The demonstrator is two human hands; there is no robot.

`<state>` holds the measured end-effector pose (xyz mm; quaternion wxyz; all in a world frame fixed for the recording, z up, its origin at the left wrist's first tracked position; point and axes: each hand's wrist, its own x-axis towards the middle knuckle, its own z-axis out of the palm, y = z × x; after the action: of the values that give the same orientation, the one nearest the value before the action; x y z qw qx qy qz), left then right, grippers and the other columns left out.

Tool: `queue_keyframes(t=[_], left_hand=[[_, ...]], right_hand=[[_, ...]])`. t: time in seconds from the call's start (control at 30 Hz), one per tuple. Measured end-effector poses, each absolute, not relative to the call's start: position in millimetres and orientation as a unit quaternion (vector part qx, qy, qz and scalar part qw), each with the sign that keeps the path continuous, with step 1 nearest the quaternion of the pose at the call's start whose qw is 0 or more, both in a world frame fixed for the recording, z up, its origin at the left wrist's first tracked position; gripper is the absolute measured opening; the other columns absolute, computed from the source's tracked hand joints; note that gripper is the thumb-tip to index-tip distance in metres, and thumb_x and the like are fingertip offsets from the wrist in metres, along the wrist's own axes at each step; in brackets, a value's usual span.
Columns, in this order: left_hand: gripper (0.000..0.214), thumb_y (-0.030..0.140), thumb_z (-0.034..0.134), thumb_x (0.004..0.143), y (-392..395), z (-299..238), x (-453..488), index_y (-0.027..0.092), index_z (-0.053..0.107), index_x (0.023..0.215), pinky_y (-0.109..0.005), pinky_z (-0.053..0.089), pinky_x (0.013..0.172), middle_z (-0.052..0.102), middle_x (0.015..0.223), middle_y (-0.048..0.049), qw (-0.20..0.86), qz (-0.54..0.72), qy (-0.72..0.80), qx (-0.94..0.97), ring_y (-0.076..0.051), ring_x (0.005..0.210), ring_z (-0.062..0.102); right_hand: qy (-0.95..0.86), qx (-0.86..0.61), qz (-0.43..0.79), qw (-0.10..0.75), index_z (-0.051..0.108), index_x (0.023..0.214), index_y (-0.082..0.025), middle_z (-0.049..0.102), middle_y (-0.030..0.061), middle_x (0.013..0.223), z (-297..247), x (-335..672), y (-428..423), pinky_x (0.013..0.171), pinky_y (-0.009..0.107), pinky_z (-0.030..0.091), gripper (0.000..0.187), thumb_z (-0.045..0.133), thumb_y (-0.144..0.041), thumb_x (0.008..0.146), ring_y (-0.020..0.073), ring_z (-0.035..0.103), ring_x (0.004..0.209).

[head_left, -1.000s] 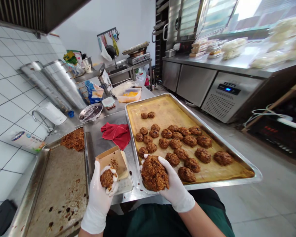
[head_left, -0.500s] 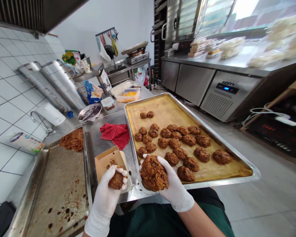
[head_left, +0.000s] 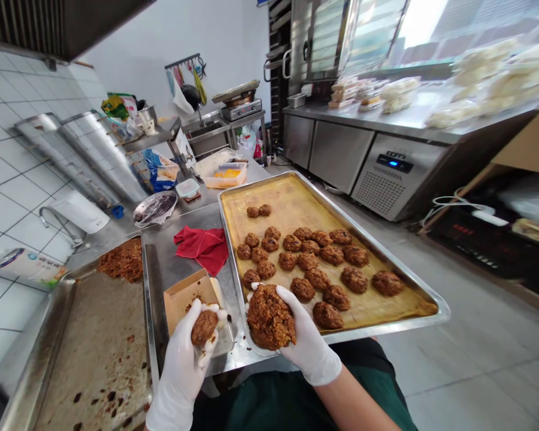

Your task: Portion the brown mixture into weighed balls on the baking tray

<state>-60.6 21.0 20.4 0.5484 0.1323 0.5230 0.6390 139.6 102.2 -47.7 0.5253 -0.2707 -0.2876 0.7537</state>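
Observation:
My left hand, in a white glove, is closed round a small brown ball of filling. It is held above a cardboard box with crumbs in it. My gloved right hand grips a much larger lump of the same crumbly mixture, over the near left corner of a baking tray. Several shaped balls of differing size rest on the tray's yellowish lining, two of them apart near the far left.
To the left, a metal tray has loose brown mixture at its far end and dark bits nearer me. A red cloth lies between the trays. Behind are a plastic-covered bowl and a tub with yellow contents.
The view has swung slightly, so the scene sits further left. My left fingers have shifted round the small ball, which is turned and shows more. The right hand still holds the large lump.

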Motion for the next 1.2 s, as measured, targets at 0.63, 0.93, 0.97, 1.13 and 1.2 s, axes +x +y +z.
queue_keyframes(t=[0.63, 0.93, 0.97, 1.13, 1.2], left_hand=[[0.035, 0.045, 0.075, 0.072, 129, 35, -39, 0.012, 0.071, 0.083, -0.016, 0.022, 0.035, 0.055, 0.056, 0.0023, 0.510, 0.529, 0.599, 0.320, -0.005, 0.040, 0.042], [0.049, 0.030, 0.072, 0.074, 196, 106, -75, 0.022, 0.061, 0.121, -0.028, 0.054, 0.067, 0.067, 0.119, -0.0137, 0.414, 0.573, 0.600, 0.374, -0.017, 0.078, 0.068], [0.047, 0.029, 0.072, 0.074, 182, 108, -82, 0.022, 0.063, 0.120, -0.029, 0.054, 0.070, 0.065, 0.124, -0.0137, 0.390, 0.568, 0.614, 0.385, -0.019, 0.084, 0.068], [0.015, 0.037, 0.064, 0.085, 77, 55, -108, 0.025, 0.073, 0.085, -0.036, 0.053, 0.085, 0.074, 0.096, -0.0062, 0.178, 0.310, 0.691, 0.629, -0.025, 0.090, 0.067], [0.017, 0.035, 0.066, 0.083, 41, 12, -117, 0.027, 0.074, 0.096, -0.040, 0.054, 0.091, 0.075, 0.106, -0.0069, 0.091, 0.237, 0.682, 0.686, -0.029, 0.101, 0.068]], right_hand=[[-0.077, -0.175, 0.898, 0.396, 0.069, 0.115, -0.013, 0.079, 0.0085, 0.103, -12, 129, 107, 0.103, 0.038, 0.049, 0.037, 0.061, -0.040, 0.091, 0.0214, 0.073, 0.098], [-0.070, -0.192, 0.892, 0.403, 0.070, 0.109, -0.014, 0.079, 0.0098, 0.102, -5, 130, 105, 0.105, 0.038, 0.048, 0.035, 0.065, -0.042, 0.088, 0.0210, 0.074, 0.097], [-0.062, -0.188, 0.893, 0.404, 0.070, 0.109, -0.014, 0.080, 0.0102, 0.101, -5, 130, 105, 0.104, 0.038, 0.049, 0.035, 0.065, -0.041, 0.088, 0.0212, 0.074, 0.096], [-0.043, -0.175, 0.897, 0.403, 0.071, 0.110, -0.013, 0.080, 0.0085, 0.098, -8, 129, 109, 0.099, 0.037, 0.052, 0.032, 0.060, -0.037, 0.092, 0.0203, 0.075, 0.091], [-0.037, -0.170, 0.902, 0.396, 0.071, 0.111, -0.012, 0.081, 0.0083, 0.098, -9, 129, 110, 0.100, 0.037, 0.051, 0.033, 0.059, -0.037, 0.093, 0.0199, 0.074, 0.092]])
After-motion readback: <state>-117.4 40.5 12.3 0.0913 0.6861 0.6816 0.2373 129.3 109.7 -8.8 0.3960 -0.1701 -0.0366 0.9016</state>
